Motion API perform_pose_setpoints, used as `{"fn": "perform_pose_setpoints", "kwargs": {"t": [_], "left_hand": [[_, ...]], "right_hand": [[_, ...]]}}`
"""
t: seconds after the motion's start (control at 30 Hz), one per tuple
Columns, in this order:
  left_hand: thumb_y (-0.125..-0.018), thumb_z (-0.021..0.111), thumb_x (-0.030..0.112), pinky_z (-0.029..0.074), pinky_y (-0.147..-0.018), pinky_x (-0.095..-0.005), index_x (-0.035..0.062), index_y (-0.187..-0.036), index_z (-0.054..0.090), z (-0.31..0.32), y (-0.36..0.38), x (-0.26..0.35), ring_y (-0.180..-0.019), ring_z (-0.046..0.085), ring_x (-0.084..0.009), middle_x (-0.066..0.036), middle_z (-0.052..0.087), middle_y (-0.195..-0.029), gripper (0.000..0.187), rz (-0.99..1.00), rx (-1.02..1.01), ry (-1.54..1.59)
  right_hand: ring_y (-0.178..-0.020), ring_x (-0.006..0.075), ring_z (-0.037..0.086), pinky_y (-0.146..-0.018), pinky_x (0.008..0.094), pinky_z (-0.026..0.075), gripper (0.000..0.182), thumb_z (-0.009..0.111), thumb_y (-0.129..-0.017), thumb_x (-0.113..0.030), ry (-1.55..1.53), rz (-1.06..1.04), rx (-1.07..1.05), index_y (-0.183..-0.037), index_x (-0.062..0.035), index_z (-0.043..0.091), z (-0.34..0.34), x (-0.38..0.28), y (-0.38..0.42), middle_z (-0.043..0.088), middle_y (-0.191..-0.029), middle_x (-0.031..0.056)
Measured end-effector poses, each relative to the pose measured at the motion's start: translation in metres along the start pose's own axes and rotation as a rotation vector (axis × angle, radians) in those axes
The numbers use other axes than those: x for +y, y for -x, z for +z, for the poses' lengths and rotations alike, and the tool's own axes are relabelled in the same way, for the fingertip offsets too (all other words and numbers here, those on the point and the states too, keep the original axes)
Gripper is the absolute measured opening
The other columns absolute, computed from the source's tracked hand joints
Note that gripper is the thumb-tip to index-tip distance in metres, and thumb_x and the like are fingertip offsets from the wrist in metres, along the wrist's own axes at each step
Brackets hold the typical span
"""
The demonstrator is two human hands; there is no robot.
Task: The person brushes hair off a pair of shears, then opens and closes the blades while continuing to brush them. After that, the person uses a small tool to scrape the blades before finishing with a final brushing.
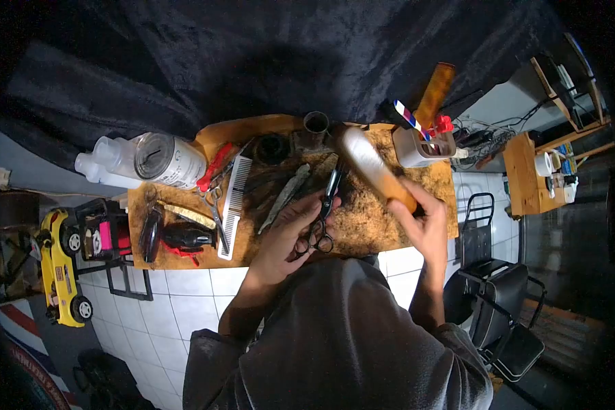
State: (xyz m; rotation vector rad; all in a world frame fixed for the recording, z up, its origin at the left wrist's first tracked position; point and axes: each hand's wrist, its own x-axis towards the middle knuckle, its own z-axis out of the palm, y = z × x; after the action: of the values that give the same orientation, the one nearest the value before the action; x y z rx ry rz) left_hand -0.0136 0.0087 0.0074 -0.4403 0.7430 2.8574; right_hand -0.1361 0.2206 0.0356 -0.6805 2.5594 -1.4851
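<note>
My left hand (285, 236) is closed around a pair of black hair scissors (333, 184), blades pointing up and away, finger rings near the palm. In my right hand (427, 225) is a brush (376, 167) with an orange-brown handle; its pale, dark-tipped head is blurred and close to the scissor tips. Both hands are over a wooden table (372, 236) strewn with dark hair clippings. Left of the scissors lies a long, greyish, hair-covered tool (290, 193). A white comb (232, 212) lies further left, beside another pair of scissors (216, 205).
At the table's left stand a large white-labelled container (174, 162) and clear bottles (109, 160). Black clippers (184, 237) lie nearer the front. A dark cup (315, 123) stands at the back. A plastic tub (417, 150) at right holds an orange comb (436, 89).
</note>
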Motion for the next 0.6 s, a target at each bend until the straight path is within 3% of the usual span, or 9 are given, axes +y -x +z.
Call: {"fn": "perform_pose_setpoints", "kwargs": {"t": [0.1,0.17,0.23,0.3,0.37,0.47,0.5,0.57,0.6], "left_hand": [[-0.099,0.053,0.024,0.046,-0.069,-0.0219,0.0032,-0.122,0.058,0.014,0.0,0.003,-0.08,0.058,-0.0091,0.0,0.058,-0.09,0.032,0.096,0.11,-0.08],[-0.099,0.054,0.025,0.049,-0.073,-0.0217,0.0044,-0.122,0.058,0.014,-0.001,0.005,-0.082,0.058,-0.0067,0.0,0.059,-0.092,0.031,0.082,0.193,-0.165],[-0.099,0.054,0.025,0.049,-0.071,-0.0202,0.0032,-0.122,0.058,0.004,0.003,0.002,-0.082,0.06,-0.0065,-0.001,0.061,-0.092,0.032,0.305,0.051,-0.602],[-0.099,0.054,0.024,0.048,-0.068,-0.0184,0.0015,-0.122,0.059,-0.009,0.002,0.002,-0.08,0.061,-0.006,-0.002,0.063,-0.089,0.033,0.57,-0.032,-1.061],[-0.099,0.054,0.024,0.048,-0.066,-0.0177,0.0007,-0.122,0.059,-0.006,0.002,-0.004,-0.079,0.061,-0.0058,-0.003,0.064,-0.086,0.033,0.053,0.095,-0.284],[-0.099,0.054,0.025,0.048,-0.066,-0.0181,0.0001,-0.119,0.061,-0.002,0.005,-0.004,-0.076,0.06,-0.0061,-0.003,0.063,-0.083,0.032,0.054,0.066,-0.234],[-0.099,0.054,0.025,0.048,-0.066,-0.0182,-0.0001,-0.118,0.061,-0.001,0.006,-0.003,-0.076,0.06,-0.0062,-0.003,0.064,-0.084,0.032,0.047,0.082,-0.224],[-0.099,0.054,0.026,0.048,-0.066,-0.0184,0.0001,-0.117,0.062,-0.002,0.005,-0.002,-0.075,0.059,-0.0057,-0.002,0.063,-0.083,0.033,0.32,0.079,-0.736],[-0.099,0.054,0.027,0.048,-0.068,-0.0199,0.0006,-0.117,0.061,-0.001,0.003,-0.001,-0.076,0.059,-0.0069,-0.002,0.063,-0.085,0.033,0.333,0.076,-0.747]], "right_hand": [[-0.077,0.0196,0.071,-0.071,0.0295,0.054,0.049,0.083,-0.074,-0.032,-0.058,-0.214,-0.474,-0.11,-0.0017,0.069,-0.011,0.002,0.009,0.073,-0.092,0.014],[-0.067,0.0178,0.07,-0.062,0.0283,0.052,0.043,0.084,-0.072,-0.033,-0.019,-0.243,-0.667,-0.104,-0.0063,0.072,-0.006,-0.002,0.01,0.073,-0.081,0.0119],[-0.065,0.0188,0.07,-0.06,0.0292,0.051,0.044,0.083,-0.072,-0.034,0.003,-0.194,-0.55,-0.104,-0.0054,0.072,-0.003,-0.002,0.011,0.072,-0.079,0.0134],[-0.076,0.0182,0.071,-0.069,0.0294,0.053,0.045,0.082,-0.074,-0.031,-0.042,-0.118,-0.357,-0.105,-0.0004,0.07,-0.004,0.012,0.004,0.073,-0.091,0.015],[-0.086,0.0187,0.07,-0.076,0.0296,0.053,0.046,0.082,-0.076,-0.028,0.033,-0.075,-0.069,-0.108,0.0021,0.069,0.0,0.024,-0.002,0.072,-0.099,0.0165],[-0.093,0.0196,0.069,-0.082,0.0301,0.052,0.046,0.082,-0.075,-0.024,-0.034,0.143,0.066,-0.11,0.0027,0.067,-0.003,0.004,-0.008,0.071,-0.103,0.0174],[-0.093,0.0195,0.069,-0.083,0.0303,0.052,0.046,0.083,-0.074,-0.023,-0.073,0.08,-0.019,-0.11,0.0024,0.068,-0.003,0.006,-0.006,0.071,-0.102,0.0168],[-0.094,0.0194,0.069,-0.084,0.0308,0.052,0.046,0.084,-0.073,-0.021,-0.151,-0.041,-0.19,-0.11,0.0019,0.068,-0.008,0.016,0.006,0.071,-0.102,0.0157],[-0.093,0.0187,0.069,-0.084,0.03,0.052,0.048,0.085,-0.071,-0.024,-0.116,-0.072,-0.383,-0.109,0.0008,0.069,-0.009,0.012,0.01,0.072,-0.102,0.0141]]}}
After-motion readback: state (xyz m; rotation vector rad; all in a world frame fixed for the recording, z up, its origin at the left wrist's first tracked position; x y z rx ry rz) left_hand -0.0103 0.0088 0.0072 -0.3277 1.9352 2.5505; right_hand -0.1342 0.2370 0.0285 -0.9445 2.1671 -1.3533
